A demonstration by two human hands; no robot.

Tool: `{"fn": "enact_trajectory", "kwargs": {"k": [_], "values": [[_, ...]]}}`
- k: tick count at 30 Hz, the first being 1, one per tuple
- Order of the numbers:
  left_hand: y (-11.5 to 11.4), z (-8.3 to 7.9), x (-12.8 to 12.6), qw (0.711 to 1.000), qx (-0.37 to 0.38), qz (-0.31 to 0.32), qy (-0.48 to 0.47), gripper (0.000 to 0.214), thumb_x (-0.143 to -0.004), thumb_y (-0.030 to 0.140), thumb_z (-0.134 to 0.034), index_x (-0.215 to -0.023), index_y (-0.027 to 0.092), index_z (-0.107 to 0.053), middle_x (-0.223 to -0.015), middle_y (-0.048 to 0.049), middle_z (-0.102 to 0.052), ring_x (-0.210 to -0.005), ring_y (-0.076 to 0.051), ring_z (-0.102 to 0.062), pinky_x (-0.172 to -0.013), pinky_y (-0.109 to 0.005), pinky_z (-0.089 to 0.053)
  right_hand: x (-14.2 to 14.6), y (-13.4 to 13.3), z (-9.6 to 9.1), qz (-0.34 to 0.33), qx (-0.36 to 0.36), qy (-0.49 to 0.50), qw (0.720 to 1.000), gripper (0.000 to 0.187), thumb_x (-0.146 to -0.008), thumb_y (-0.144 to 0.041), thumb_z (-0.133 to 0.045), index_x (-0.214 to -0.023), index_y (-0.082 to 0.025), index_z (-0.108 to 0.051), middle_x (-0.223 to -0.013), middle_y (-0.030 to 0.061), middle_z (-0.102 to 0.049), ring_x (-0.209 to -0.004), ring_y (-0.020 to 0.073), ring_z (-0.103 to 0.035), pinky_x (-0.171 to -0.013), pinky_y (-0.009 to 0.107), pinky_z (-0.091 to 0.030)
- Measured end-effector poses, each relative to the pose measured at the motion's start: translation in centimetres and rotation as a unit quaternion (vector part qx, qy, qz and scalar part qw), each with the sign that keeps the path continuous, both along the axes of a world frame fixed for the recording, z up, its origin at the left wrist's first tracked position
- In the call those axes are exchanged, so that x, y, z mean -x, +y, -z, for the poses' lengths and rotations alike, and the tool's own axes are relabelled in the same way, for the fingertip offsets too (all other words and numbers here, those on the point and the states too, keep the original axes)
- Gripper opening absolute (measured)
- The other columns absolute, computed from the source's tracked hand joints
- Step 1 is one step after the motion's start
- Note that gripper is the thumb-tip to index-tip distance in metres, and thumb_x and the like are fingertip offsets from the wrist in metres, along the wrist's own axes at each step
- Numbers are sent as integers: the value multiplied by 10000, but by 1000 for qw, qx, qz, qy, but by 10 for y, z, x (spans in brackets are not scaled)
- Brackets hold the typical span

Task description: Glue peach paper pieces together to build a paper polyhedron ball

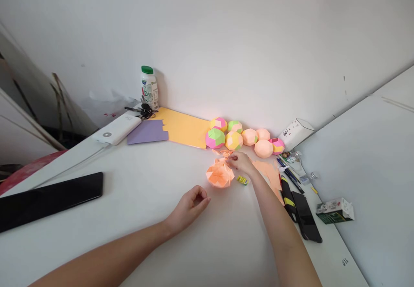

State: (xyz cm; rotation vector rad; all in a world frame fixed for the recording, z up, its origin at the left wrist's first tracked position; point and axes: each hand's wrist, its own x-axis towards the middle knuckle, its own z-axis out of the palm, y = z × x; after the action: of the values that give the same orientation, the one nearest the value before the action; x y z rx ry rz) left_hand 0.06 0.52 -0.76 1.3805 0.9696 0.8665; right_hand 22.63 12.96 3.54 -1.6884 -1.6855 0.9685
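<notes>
My right hand reaches forward over the white table, its fingers pinched on a small orange folded paper piece at the top edge of a partly built orange paper ball. More small orange pieces lie just behind that ball. My left hand rests on the table nearer to me, fingers loosely curled, and nothing shows in it. A small yellow glue stick lies beside my right wrist.
Several finished paper balls line the wall. Orange sheets, yellow paper and purple paper lie flat. A bottle, keys, power bank, black bar, pens, phone and small boxes surround them.
</notes>
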Motion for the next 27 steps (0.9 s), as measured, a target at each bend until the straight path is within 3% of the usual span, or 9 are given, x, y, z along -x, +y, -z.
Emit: {"fn": "enact_trajectory", "kwargs": {"k": [4, 8, 14, 18, 21, 27], "values": [[-2, -3, -1, 1000, -1, 23, 2, 302, -802, 457, -556, -699, 201, -433, -656, 39, -449, -574, -109, -397, -528, -236, -357, 9, 9, 4, -44, 30, -20, 998, 144, -629, -261, -664, -634, -169, -553, -601, -29, -519, -552, 113, -455, -520, 253, -329], [-3, -2, -1, 999, -1, 34, 4, 278, -796, 425, -552, -689, 204, -422, -651, 40, -440, -573, -109, -379, -521, -232, -342, 10, 16, 2, -71, 51, -35, 996, 110, -632, -233, -637, -693, -174, -566, -581, -45, -486, -528, 103, -434, -510, 251, -323], [-4, -3, -1, 999, -1, 42, 12, 271, -785, 416, -558, -680, 207, -421, -654, 36, -445, -577, -117, -391, -522, -238, -347, 8, 16, 2, -93, 41, -60, 993, 131, -632, -227, -632, -593, -174, -520, -552, -54, -450, -498, 83, -379, -497, 245, -306], [-5, -1, 0, 999, 0, 46, 14, 251, -800, 394, -541, -693, 204, -417, -673, 33, -447, -590, -115, -394, -536, -239, -352, 4, 13, -5, -76, -13, -71, 994, 188, -680, -244, -594, -536, -173, -495, -542, -38, -470, -542, 104, -423, -526, 248, -330], [-4, 1, 0, 998, -3, 55, 19, 238, -817, 385, -521, -701, 200, -427, -681, 28, -455, -598, -115, -400, -545, -238, -362, -4, 10, -14, -41, -81, -85, 992, 174, -722, -272, -571, -581, -172, -562, -623, -10, -562, -630, 139, -489, -581, 258, -365], [-3, 2, 1, 996, -36, 57, 50, 252, -836, 394, -487, -692, 189, -480, -682, 12, -490, -614, -127, -436, -562, -243, -394, -23, -6, -22, 14, -176, -125, 976, 131, -698, -224, -622, -573, -183, -632, -652, 14, -622, -680, 179, -545, -625, 282, -404]]}}
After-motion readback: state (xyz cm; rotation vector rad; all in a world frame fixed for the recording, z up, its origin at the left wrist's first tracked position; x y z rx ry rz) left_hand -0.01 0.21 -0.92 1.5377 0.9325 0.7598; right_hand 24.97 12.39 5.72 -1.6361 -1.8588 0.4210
